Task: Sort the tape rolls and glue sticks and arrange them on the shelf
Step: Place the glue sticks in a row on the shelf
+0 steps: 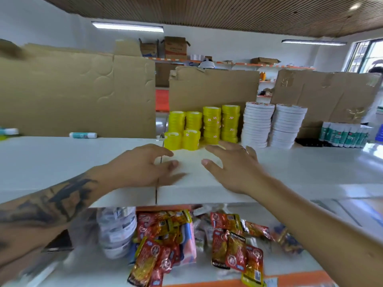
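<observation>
— At frame bottom, any writing?
— "KONCHE" on red snack packets point(236, 251).
— Centre?
— Left hand point(143, 162) and right hand point(232, 162) spread, empty, before yellow tape rolls point(204, 126); glue sticks point(343, 134) at right.

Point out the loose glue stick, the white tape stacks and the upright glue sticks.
loose glue stick point(83, 135), head view, mid-barrel.
white tape stacks point(257, 125), head view, left stack's side.
upright glue sticks point(343, 134), head view, row's middle.

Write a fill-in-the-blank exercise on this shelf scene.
1. The tape rolls nearest both hands are coloured ____.
2. The white tape rolls stand in ____ stacks.
3. One glue stick lies on its ____, left of the yellow rolls.
4. The left hand and right hand hold ____.

Missing: yellow; two; side; nothing
</observation>
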A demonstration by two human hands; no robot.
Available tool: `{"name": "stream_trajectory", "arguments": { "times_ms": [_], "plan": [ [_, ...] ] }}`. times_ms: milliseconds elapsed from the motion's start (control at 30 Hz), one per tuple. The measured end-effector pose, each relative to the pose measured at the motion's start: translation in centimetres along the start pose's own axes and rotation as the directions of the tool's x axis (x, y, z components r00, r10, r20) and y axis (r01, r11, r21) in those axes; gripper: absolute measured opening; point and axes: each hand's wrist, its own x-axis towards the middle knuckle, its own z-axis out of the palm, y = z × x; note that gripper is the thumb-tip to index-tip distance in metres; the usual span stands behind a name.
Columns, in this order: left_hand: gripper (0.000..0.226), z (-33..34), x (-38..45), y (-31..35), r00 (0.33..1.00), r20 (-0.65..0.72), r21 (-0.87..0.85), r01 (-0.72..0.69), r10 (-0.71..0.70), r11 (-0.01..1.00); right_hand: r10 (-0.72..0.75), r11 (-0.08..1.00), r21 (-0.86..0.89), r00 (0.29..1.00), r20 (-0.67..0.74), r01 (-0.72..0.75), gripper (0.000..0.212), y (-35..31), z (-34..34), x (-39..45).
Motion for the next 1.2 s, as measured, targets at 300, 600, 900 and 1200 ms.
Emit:
{"name": "stream_trajectory", "arguments": {
  "times_ms": [300,600,900,1200],
  "plan": [
    [0.059,-4.4,-3.4,-10.8,0.988,-0.014,0.073,0.157,-0.157,0.985,-0.137,0.991,0.012,0.99,0.032,0.137,0.058,-10.2,2.4,3.6],
    [0.052,-10.1,-1.7,-23.5,0.971,-0.073,0.167,0.236,-0.226,0.957,-0.279,0.958,-0.048,0.959,0.052,0.281,0.057,-22.7,4.5,13.1],
    [0.034,-9.9,5.1,-29.8,0.997,-0.052,0.458,0.079,-0.062,0.886,-0.232,0.969,-0.057,0.965,0.12,0.24,0.056,-26.8,7.4,18.2],
    [0.027,-9.6,8.1,-30.7,0.999,-0.006,0.428,0.047,-0.049,0.903,-0.186,0.979,-0.063,0.977,0.103,0.193,0.053,-26.7,7.5,18.3]
  ]
}}
